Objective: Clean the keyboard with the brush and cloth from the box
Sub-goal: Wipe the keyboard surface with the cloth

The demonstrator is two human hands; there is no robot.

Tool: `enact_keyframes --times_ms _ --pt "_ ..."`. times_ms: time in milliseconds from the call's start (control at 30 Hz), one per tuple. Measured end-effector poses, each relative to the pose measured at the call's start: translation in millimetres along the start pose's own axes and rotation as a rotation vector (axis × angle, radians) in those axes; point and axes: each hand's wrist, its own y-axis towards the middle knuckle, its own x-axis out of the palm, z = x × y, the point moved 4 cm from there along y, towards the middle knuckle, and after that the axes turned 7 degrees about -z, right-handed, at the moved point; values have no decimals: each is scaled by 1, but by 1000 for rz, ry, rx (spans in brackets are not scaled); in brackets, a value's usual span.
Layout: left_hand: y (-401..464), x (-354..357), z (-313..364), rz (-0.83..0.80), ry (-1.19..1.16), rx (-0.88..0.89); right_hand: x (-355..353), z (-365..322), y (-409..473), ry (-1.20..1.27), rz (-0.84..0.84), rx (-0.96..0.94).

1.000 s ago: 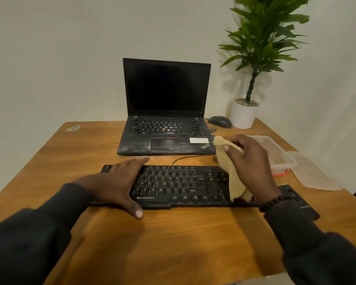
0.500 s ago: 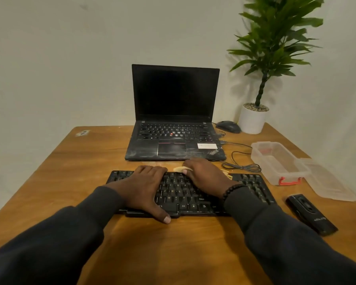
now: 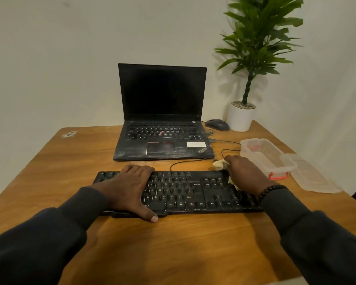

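Wooden table (image 3: pixel 49 182) against a plain pale wall, seen from the head view. Black wired keyboard (image 3: pixel 185 192) lies flat near the front edge, long side facing the person. Left hand (image 3: pixel 130 188) lies flat on the keyboard's left end, fingers straight over the keys, thumb hooked along the front edge, holding it steady. Right hand (image 3: pixel 243 175) is on the keyboard's right end over the number pad, fingers curled, pressing a yellowish cloth (image 3: pixel 219 163) against the keys; a bit of cloth sticks out past the fingertips at the back edge and another bit shows under the palm. Dark bead bracelet (image 3: pixel 270 192) on the right wrist, dark sleeves on both arms. Hands well apart, one at each end of the keyboard.

Behind the keyboard, open black laptop (image 3: pixel 162 120), screen dark, white sticker on the palm rest. Keyboard cable (image 3: pixel 193 161) loops between keyboard and laptop. Clear plastic box (image 3: pixel 284 161) with a red clasp sits just right of the right hand, open; its clear lid (image 3: pixel 312 177) lies beside it further right. Brush not visible; can't tell whether anything is inside the box. Dark mouse (image 3: pixel 217 124) at the back right, next to a potted plant (image 3: pixel 253 58) in a white pot.
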Motion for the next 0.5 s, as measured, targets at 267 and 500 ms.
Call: enact_keyframes --times_ms 267,500 --pt "-5 3 -3 14 -9 -22 -14 22 -2 -63 -122 38" --pt "-11 6 -10 21 -16 -38 -14 21 -11 11 -13 157"
